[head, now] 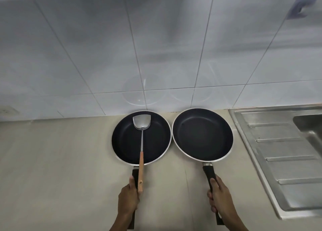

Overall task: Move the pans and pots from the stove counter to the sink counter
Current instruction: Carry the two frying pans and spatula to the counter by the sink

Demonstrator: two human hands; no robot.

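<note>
Pans are sitting side by side on the beige counter (61, 152), rims almost touching, near the tiled wall (156, 47) and just left of the steel sink drainboard (278, 152). Largest, the right pan (202, 135) is lying empty, its black handle being gripped by the right hand (219, 197). Beside it, the left pan (129, 140) is carrying a metal spatula (141, 140), while the left hand (129, 198) is clamping the pan's handle and the spatula's wooden handle together.
</note>
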